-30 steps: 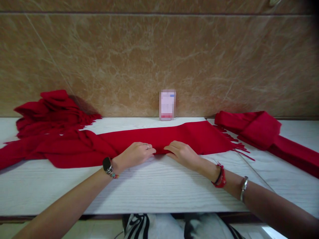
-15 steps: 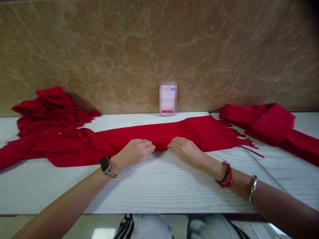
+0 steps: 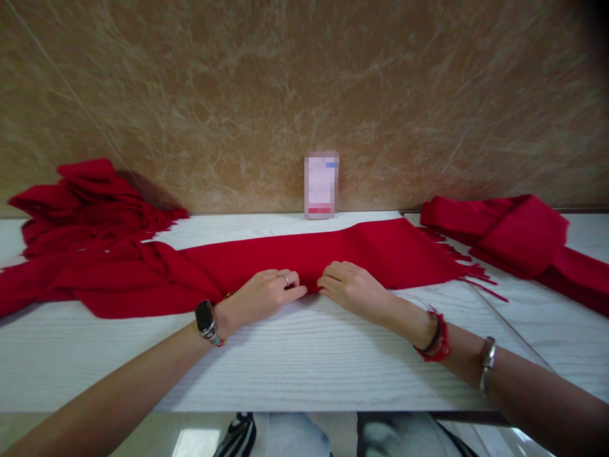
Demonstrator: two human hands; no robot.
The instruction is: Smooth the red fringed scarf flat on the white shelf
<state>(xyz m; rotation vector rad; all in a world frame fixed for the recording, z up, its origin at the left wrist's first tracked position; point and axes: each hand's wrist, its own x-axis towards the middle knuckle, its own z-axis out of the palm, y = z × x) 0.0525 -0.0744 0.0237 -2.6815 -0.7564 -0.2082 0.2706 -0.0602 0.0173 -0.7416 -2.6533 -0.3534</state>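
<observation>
A long red fringed scarf lies lengthwise across the white tabletop, flat on its right part and rumpled toward the left. My left hand rests at its near edge, fingers curled, thumb stretched along the hem; a small gap shows between thumb and fingers. Close by on the right, my right hand pinches the same edge with its fingers bent over the cloth. The fingertips of both hands are partly hidden.
A bunched red scarf is heaped at the back left. Another folded red cloth lies at the right. A blurred pale phone-like rectangle leans against the brown marbled wall. The white table ends just before my legs.
The view has tilted and shifted slightly. My left hand has slid a little to the right along the hem, toward my right hand, its thumb now extended. The scarf lies much as before.
</observation>
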